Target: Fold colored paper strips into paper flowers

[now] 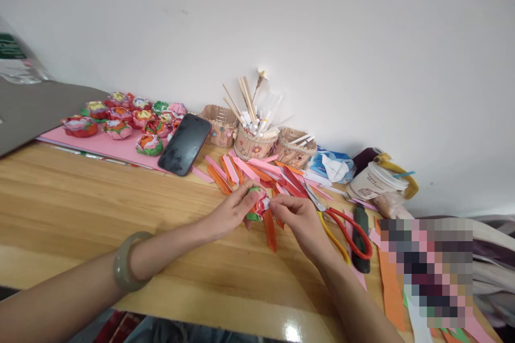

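A small folded paper flower (260, 202), pink and white with green outer petals, is gripped in my left hand (237, 208) above the table. My right hand (296, 220) has its thumb and forefinger pinched at the flower's white centre edge; whether a petal is between those fingertips is hard to make out. Behind both hands lie loose folded strips of pink and orange paper (229, 170). Red-and-yellow-handled scissors (349, 225) rest just right of my right hand, beside a dark green tool handle (361, 236).
Finished paper flowers (116, 128) stand on a pink sheet (90, 147) at the left, with a phone (185, 144) leaning there. Decorated baskets (255, 144), one full of sticks, line the wall. A lidded cup (376, 181) and orange paper strips (389, 278) are at the right.
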Available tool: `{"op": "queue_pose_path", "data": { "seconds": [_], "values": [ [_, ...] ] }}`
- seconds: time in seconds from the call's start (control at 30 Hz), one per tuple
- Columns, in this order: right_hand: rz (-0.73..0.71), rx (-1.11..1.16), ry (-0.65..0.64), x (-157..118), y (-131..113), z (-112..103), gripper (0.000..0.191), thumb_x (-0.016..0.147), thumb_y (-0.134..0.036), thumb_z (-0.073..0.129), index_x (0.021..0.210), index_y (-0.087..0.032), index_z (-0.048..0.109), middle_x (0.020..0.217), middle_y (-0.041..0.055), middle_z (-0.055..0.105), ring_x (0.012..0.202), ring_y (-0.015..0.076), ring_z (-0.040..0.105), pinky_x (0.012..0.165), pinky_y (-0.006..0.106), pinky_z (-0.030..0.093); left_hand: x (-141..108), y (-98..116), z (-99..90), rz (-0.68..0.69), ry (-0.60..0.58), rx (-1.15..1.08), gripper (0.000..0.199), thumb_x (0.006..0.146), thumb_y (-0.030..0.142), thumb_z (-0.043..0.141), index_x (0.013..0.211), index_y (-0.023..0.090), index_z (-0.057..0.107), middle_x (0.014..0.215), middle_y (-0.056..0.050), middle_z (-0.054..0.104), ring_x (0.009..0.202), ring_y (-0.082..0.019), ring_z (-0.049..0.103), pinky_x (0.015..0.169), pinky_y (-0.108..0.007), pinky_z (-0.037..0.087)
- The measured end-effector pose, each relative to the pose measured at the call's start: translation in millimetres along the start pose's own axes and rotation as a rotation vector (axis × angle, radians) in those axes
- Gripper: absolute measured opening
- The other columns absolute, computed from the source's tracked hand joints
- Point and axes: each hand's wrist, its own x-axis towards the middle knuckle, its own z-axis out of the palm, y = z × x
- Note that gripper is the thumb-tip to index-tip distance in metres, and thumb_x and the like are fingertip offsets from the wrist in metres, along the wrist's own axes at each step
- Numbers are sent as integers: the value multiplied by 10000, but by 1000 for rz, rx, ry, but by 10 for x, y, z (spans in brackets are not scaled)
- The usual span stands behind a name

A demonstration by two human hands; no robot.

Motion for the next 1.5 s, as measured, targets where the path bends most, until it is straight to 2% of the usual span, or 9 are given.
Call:
{"op": "queue_pose_path", "data": {
  "seconds": [0.1, 0.2, 0.33, 0.5, 0.7, 0.87, 1.03, 1.37, 1.5],
  "values": [
    [-128, -187, 95, -15, -13, 47, 190, 771, -236, 515, 683, -151, 661, 592, -2, 552, 550, 114, 462, 535, 231, 368, -4, 7, 2, -6, 16, 7, 529, 723, 698, 425, 899, 202, 476, 747, 5, 434, 637, -125, 456, 466, -220, 456],
    [-247, -339, 142, -32, -17, 79, 208, 786, -192, 484, 679, -151, 657, 589, 5, 543, 548, 115, 467, 530, 228, 365, -2, 14, 2, -10, 14, 35, 530, 734, 697, 404, 907, 200, 470, 775, 0, 428, 657, -124, 456, 476, -216, 461],
    [-308, -467, 170, -60, -11, 102, 237, 803, -159, 476, 612, -158, 615, 556, -9, 483, 518, 104, 435, 506, 221, 339, 3, -16, -10, 3, -4, 107, 455, 797, 632, 384, 930, 203, 457, 817, -3, 428, 673, -116, 451, 483, -197, 456],
    [-378, -550, 235, -77, 38, 149, 197, 805, -148, 493, 689, -151, 652, 590, 6, 523, 518, 106, 428, 512, 227, 336, 4, -65, -29, 2, -5, 151, 386, 823, 577, 400, 936, 210, 439, 814, 7, 431, 670, -115, 458, 485, -193, 435],
    [-240, -300, 98, -52, 12, 105, 305, 862, -223, 445, 602, -158, 589, 570, -11, 466, 560, 112, 430, 536, 221, 337, 27, -84, -47, 35, 65, 177, 366, 833, 561, 396, 908, 206, 443, 791, 13, 434, 710, -121, 454, 581, -214, 456],
    [-158, -177, 33, -24, 30, 52, 279, 856, -297, 485, 670, -159, 641, 615, -5, 519, 600, 120, 453, 582, 232, 355, 38, -102, -51, 21, 48, 168, 414, 816, 602, 385, 955, 215, 434, 771, 17, 435, 689, -124, 482, 521, -207, 450],
    [-107, -45, 41, -2, 51, 41, 212, 787, -312, 585, 655, -164, 658, 610, -5, 546, 584, 118, 456, 562, 237, 352, 34, -95, -35, -2, 31, 127, 445, 793, 631, 394, 927, 209, 435, 768, 19, 414, 639, -110, 466, 463, -201, 460],
    [7, 63, -15, 21, 52, 19, 189, 739, -324, 644, 654, -155, 646, 614, -13, 561, 568, 101, 456, 565, 230, 359, 21, -68, -23, -9, -17, 101, 440, 791, 624, 409, 924, 207, 462, 811, 1, 438, 656, -111, 465, 448, -194, 473],
    [-46, 9, -96, 21, 35, -23, 211, 803, -333, 584, 692, -157, 614, 652, -16, 523, 602, 104, 453, 592, 232, 354, 22, -74, -24, -6, -19, 83, 465, 778, 640, 412, 929, 203, 462, 807, 1, 436, 643, -109, 459, 436, -193, 470]
  ]
}}
